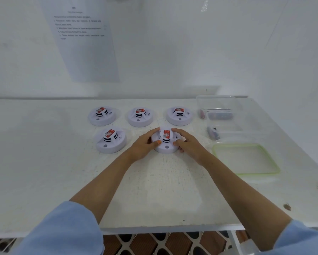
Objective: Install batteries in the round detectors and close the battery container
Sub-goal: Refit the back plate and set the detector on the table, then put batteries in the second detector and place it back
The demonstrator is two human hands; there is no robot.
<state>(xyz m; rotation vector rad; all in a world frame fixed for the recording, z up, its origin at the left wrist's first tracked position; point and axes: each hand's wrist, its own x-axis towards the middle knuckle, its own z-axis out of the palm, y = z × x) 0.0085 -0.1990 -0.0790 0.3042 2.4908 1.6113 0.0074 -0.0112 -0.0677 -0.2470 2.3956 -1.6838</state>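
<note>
Both hands, left hand [144, 144] and right hand [188, 143], cup 1 round detector [165, 144].

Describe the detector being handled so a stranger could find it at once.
On the white table, five round white detectors sit in two rows: three at the back, two in front. Take the front row's right one, the detector nearest the green-rimmed lid. It alone has hands on it, the left hand and right hand cupping its sides.
</note>
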